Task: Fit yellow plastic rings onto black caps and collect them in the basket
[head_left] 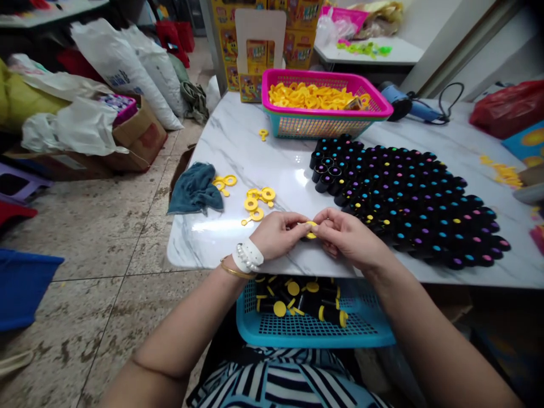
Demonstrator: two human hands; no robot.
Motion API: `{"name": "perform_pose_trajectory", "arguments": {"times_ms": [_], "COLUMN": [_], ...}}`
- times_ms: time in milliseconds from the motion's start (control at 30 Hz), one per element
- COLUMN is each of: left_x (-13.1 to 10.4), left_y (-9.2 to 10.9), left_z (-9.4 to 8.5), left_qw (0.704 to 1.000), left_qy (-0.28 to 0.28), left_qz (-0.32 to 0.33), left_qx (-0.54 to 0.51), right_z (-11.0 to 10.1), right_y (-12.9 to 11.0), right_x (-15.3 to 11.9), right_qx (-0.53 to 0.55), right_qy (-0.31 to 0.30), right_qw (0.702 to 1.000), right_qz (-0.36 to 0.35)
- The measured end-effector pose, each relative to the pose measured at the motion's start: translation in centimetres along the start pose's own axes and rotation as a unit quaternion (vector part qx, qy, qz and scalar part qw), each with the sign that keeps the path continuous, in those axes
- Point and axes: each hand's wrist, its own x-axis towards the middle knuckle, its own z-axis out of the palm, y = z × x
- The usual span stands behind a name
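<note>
Near the front edge of the marbled table [238, 243], my left hand [280, 231] and my right hand [342, 233] meet, with the fingers of both pinched on a small yellow piece [311, 229]. Fingertips hide part of it. Left of my hands lie several yellow ring pieces [267, 194], and a teal cloth [195, 190] is beyond them. To the right stands a large group of black cylinders [408, 192] with coloured dots on top. Below the table edge, a blue basket [314, 339] holds black cylinders with yellow ends.
A pink basket [327, 73] of yellow pieces, nested in a teal one, stands at the back. A blue tool [420, 107] with a cable lies right of it. Yellow boxes [250, 85] are stacked behind. White sacks [114, 62] and cartons [138, 136] stand on the floor at left.
</note>
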Motion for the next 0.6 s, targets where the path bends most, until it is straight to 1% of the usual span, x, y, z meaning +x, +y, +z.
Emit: {"name": "perform_pose_trajectory", "arguments": {"times_ms": [67, 100, 133, 167, 233, 300, 333, 433, 533, 600], "left_x": [0.1, 0.0, -0.1, -0.3, -0.7, -0.9, -0.9, -1.0, -0.9, -0.9], "left_y": [0.0, 0.0, -0.1, -0.1, -0.3, -0.7, -0.8, -1.2, -1.4, -1.3], "left_z": [0.1, 0.2, 0.4, 0.6, 1.1, 1.6, 1.9, 2.3, 2.4, 2.3], "left_qw": [0.998, 0.998, 0.998, 0.999, 0.997, 0.987, 0.982, 0.975, 0.974, 0.973], "left_qy": [-0.026, -0.029, -0.018, 0.005, 0.065, 0.113, 0.127, 0.143, 0.128, 0.117], "left_qz": [-0.036, -0.046, -0.044, -0.029, 0.030, 0.086, 0.101, 0.114, 0.131, 0.139], "left_qx": [-0.038, -0.045, -0.042, -0.029, 0.016, 0.071, 0.093, 0.125, 0.132, 0.143], "right_z": [0.1, 0.1, 0.2, 0.2, 0.2, 0.1, 0.0, -0.3, -0.6, -0.7], "right_y": [0.1, 0.2, 0.3, 0.4, 0.5, 0.6, 0.6, 1.1, 1.5, 1.5], "right_x": [-0.1, -0.1, 0.0, 0.0, 0.1, 0.1, -0.1, -1.2, -2.0, -1.9], "right_qx": [-0.007, -0.011, -0.015, -0.016, -0.010, -0.002, 0.002, 0.044, 0.132, 0.159], "right_qy": [0.004, 0.008, 0.013, 0.016, 0.018, 0.018, 0.019, 0.022, 0.035, 0.040], "right_qw": [1.000, 1.000, 1.000, 1.000, 1.000, 1.000, 0.999, 0.998, 0.990, 0.986], "right_qz": [-0.010, -0.010, -0.008, -0.005, -0.004, -0.016, -0.025, -0.036, -0.033, -0.034]}}
